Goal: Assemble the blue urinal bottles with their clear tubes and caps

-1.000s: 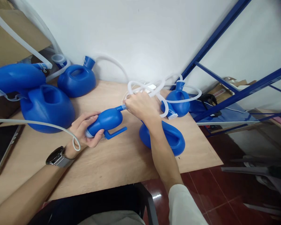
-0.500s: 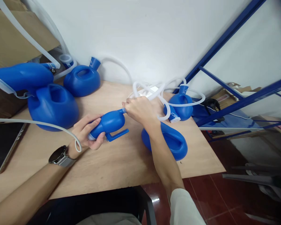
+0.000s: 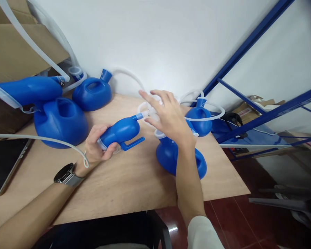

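Note:
My left hand [image 3: 98, 142] is wrapped round the wide, pale-rimmed end of a blue plastic bottle-shaped piece [image 3: 124, 129] with a hooked handle. Its narrow nozzle points right, and the end of a translucent white hose [image 3: 145, 113] meets it. Beside that joint hovers my right hand [image 3: 167, 116], fingers spread and gripping nothing; a small metal clip [image 3: 149, 112] shows on the hose near its fingers. Whether the fingertips touch the hose I cannot tell. Under my right forearm lies a blue jug [image 3: 166, 155] with a pale-rimmed mouth, partly hidden.
More blue jugs stand on the wooden table: one at the left [image 3: 60, 124], one behind it [image 3: 92, 95], one at the right [image 3: 200, 117] with hose loops. A similar blue piece [image 3: 28, 90] lies high left near a cardboard box [image 3: 12, 45]. A laptop [image 3: 5, 162] sits left; blue shelving [image 3: 238, 62] rises right.
My right hand has opened from its grip at the nozzle and moved slightly right. The hose end and clip at the nozzle now show. My left hand keeps its hold.

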A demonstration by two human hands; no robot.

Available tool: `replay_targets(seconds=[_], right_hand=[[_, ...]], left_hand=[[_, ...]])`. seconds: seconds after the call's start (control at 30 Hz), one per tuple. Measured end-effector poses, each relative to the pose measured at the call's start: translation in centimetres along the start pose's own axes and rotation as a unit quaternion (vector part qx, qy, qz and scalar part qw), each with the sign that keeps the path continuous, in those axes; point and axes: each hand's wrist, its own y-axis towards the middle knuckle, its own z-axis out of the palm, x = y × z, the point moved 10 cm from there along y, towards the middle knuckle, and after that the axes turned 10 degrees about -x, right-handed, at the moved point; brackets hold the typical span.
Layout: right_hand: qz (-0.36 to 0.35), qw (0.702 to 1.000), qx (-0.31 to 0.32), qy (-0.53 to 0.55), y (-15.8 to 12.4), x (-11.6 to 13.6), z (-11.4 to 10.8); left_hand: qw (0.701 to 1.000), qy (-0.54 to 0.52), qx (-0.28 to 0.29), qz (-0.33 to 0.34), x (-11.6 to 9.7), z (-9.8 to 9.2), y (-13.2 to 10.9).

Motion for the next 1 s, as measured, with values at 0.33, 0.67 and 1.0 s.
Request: replay_targets(seconds=[0.33,0.67,1.0], right_hand=[[0.276,0.919,0.134,0.246,-2.4,-3.8,2.0],[0.338,0.846,0.178,0.371,-2.9,-2.5,5.5],[0.323,0.814,0.087,0.475,-0.9,-1.5,6.9]], left_hand=[[0.999,0.031,0.011,0.000,-0.1,0.0,-0.2],[0.998,0.021,-0.045,-0.037,1.0,-0.8,-0.4],[0.989,0.000,-0.099,-0.114,2.4,-1.0,-0.8]])
